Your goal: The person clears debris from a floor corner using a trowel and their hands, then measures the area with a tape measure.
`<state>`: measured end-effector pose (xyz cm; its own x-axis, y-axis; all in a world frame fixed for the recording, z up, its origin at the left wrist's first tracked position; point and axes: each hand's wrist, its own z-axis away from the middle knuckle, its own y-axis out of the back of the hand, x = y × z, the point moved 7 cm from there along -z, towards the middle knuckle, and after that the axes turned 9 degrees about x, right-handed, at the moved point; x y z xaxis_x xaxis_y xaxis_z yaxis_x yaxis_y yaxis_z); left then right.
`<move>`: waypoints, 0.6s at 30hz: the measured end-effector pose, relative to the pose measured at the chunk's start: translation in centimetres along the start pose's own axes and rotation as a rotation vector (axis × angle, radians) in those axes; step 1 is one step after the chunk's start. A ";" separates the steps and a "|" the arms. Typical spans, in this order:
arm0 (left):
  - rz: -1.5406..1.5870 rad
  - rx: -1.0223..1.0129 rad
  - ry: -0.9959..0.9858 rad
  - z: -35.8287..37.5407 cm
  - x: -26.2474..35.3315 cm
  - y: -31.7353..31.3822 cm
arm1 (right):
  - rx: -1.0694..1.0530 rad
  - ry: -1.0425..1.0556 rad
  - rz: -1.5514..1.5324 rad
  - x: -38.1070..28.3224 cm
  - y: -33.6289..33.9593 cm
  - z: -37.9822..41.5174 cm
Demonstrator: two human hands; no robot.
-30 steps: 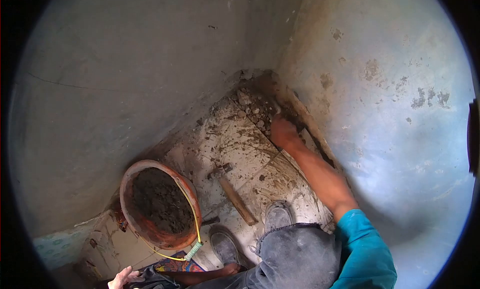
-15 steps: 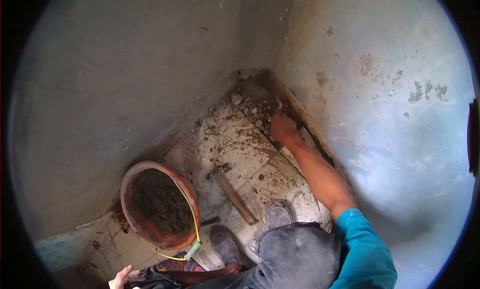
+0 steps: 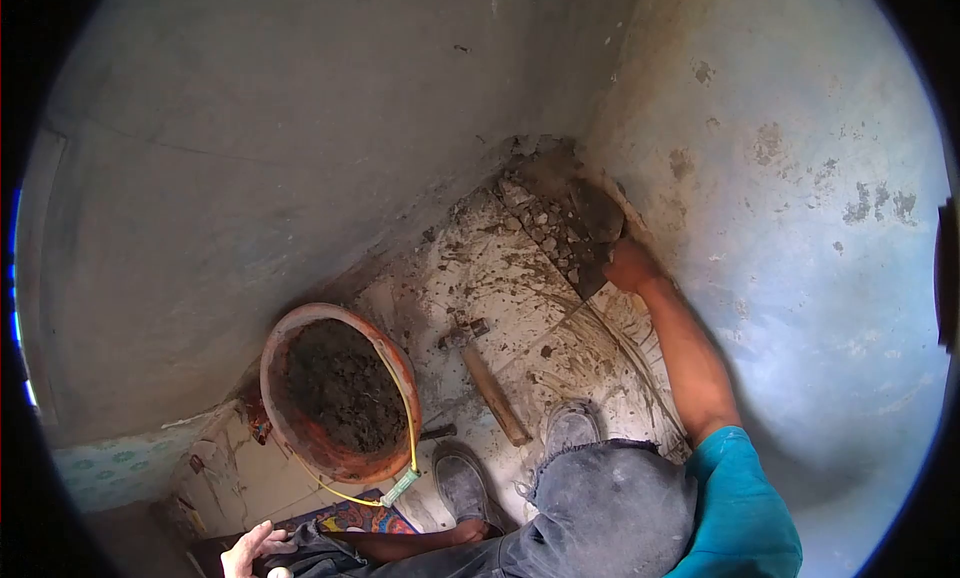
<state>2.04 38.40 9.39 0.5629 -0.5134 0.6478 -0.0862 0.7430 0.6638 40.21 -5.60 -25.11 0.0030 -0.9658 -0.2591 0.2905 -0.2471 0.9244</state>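
Observation:
My right hand is closed round the handle of a trowel at the far end of the floor. The trowel's grey blade lies over broken rubble in the dug-out strip along the right wall. My left hand is low at the left, near my knee, its fingers loosely extended and partly cut off by the frame edge. A hammer with a wooden handle rests on the tiles between my feet and the rubble. To its left stands a reddish bucket filled with dark debris.
Stained floor tiles carry smears of mud. A grey wall and a pale blue wall meet at the corner. The bucket has a yellow handle. A colourful patterned sheet lies beside my shoe.
My right hand has swung right, closer to the right wall, and the trowel blade now shows clearly over the rubble. The view has shifted slightly; bucket and hammer stay in place.

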 end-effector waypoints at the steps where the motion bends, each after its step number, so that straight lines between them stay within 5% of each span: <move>1: 0.004 -0.022 -0.012 0.3 0.1 0.0 | -0.034 0.028 0.000 0.3 -0.2 -0.3; 5: 0.003 -0.020 -0.042 1.0 0.4 0.0 | -0.181 0.107 -0.010 -1.4 0.7 0.3; 9: 0.029 0.049 -0.010 2.0 0.9 0.2 | -0.064 0.194 -0.174 -2.6 -1.9 -0.1; 11: 0.030 0.059 -0.040 2.5 1.0 0.4 | -0.331 -0.062 -0.358 -2.2 -3.3 0.0; 18: 0.010 0.009 -0.098 1.1 2.0 -0.7 | -0.155 0.102 -0.349 -3.1 -3.0 0.3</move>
<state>2.36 36.43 10.64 0.4791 -0.5456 0.6876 -0.0991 0.7447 0.6600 39.08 -1.89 -26.98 -0.0284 -0.8111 -0.5843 0.4320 -0.5371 0.7245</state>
